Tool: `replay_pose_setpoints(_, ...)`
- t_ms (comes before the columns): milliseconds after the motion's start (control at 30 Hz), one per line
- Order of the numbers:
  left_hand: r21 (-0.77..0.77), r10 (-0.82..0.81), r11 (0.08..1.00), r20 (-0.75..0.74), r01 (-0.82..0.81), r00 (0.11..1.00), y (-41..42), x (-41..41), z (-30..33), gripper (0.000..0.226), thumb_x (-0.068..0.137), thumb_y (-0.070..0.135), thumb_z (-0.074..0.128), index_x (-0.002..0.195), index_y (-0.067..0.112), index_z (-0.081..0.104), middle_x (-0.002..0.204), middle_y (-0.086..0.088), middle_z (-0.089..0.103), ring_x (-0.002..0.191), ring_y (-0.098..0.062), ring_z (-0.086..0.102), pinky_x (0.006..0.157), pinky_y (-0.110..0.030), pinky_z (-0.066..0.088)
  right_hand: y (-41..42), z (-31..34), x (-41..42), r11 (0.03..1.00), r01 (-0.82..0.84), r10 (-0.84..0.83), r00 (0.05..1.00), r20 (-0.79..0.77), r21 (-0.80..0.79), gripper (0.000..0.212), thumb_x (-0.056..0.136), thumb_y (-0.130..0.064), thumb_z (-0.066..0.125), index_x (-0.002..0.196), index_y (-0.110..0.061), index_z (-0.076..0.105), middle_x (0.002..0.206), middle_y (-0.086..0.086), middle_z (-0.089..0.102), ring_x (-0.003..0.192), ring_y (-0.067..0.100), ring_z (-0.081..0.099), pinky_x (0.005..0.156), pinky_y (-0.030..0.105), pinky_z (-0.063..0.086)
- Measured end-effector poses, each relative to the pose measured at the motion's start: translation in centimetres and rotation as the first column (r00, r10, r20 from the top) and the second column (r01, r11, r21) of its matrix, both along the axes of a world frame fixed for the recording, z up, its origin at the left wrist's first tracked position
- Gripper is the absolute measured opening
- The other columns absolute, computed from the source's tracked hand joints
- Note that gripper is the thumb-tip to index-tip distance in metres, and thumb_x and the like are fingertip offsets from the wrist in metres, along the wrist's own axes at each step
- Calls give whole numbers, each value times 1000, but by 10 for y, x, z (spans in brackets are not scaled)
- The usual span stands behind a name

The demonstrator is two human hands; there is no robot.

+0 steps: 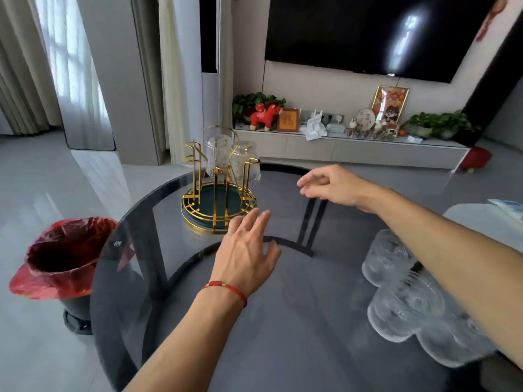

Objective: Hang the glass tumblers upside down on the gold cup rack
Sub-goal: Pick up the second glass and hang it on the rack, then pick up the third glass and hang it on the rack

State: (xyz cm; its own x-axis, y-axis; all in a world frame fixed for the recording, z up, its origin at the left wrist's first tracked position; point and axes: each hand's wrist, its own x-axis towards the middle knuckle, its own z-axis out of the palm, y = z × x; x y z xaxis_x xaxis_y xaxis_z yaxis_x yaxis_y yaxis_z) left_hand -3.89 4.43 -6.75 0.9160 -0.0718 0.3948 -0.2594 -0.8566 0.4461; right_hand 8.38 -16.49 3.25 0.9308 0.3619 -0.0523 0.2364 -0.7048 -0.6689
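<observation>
The gold cup rack (219, 193) stands on a dark round glass table (198, 292), at its far left part. Two ribbed glass tumblers hang upside down on its far pegs, one (218, 154) on the left and one (244, 162) on the right. My left hand (246, 250) hovers flat with fingers apart just in front of the rack's base, holding nothing. My right hand (334, 185) is raised to the right of the rack, fingers loosely apart and empty. Several more clear tumblers (410, 301) sit at the table's right, partly hidden by my right forearm.
A bin with a red bag (65, 258) stands on the floor left of the table. A white surface (481, 219) lies at the far right. A TV cabinet with ornaments and plants (339, 142) runs along the back wall.
</observation>
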Motion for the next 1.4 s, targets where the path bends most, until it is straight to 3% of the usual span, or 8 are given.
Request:
replay_pose_setpoints(233,26,-236,971,-63,238,970,-42,-27,-1,56,94,32,57,147,19,45,144,-8,57,125,-32,51,105,-40,43,-75,0,-118,884,-205,209,977,-38,-421,33,88,-37,75,120,-43,70,116,-21,71,111,-7,62,99,29,50)
replay_pose_setpoints(400,62,-297,948,-189,313,936,-51,-43,-8,61,94,33,57,151,23,39,145,-8,56,129,-31,51,106,-43,46,-93,-12,-171,481,-203,331,943,-37,-853,72,80,-52,73,146,-42,45,142,-11,46,135,17,34,113,41,30)
replay_pose_setpoints(767,-36,-339,939,-270,342,901,-65,-53,-6,54,94,27,59,146,25,45,132,-8,65,121,-28,60,102,-44,52,-98,-37,-170,214,-86,580,813,56,-973,67,78,-31,80,138,-25,51,130,3,50,121,25,44,107,39,30)
replay_pose_setpoints(933,-78,-335,939,-421,334,843,-54,-48,-7,41,99,34,56,138,22,56,122,-7,70,106,-23,67,95,-37,55,-98,-24,-165,574,-174,465,873,143,-800,73,75,-45,79,142,-34,52,127,-6,49,120,16,41,90,29,42)
replay_pose_setpoints(1000,-270,-360,927,-449,260,817,-51,-47,-2,45,99,50,51,131,20,62,115,-5,71,98,-22,69,90,-36,57,-91,-19,-164,769,-153,362,905,224,-621,78,71,-53,82,142,-37,55,124,-10,53,118,12,44,97,32,45)
replay_pose_setpoints(1100,-721,-562,688,-452,88,693,-46,-46,5,59,89,59,63,131,18,58,117,-7,70,99,-23,73,83,-36,63,-75,-19,-161,928,-89,215,920,327,-361,79,64,-59,88,136,-38,63,123,-12,59,116,10,52,101,32,45)
replay_pose_setpoints(1267,-943,-584,307,-293,-128,757,-25,-38,12,58,75,40,85,121,20,55,121,-15,71,98,-35,75,76,-44,63,-33,-36,-147,988,-57,110,910,400,-141,77,65,-50,93,134,-33,62,124,-8,62,115,11,54,102,32,45)
replay_pose_setpoints(1400,-923,-379,367,-265,-118,887,-14,-27,11,76,72,35,87,137,19,53,119,-15,69,98,-31,75,78,-44,64,10,-44,-132,963,-79,173,914,368,-258,93,68,-56,81,148,-38,37,140,-4,57,131,20,49,103,42,46)
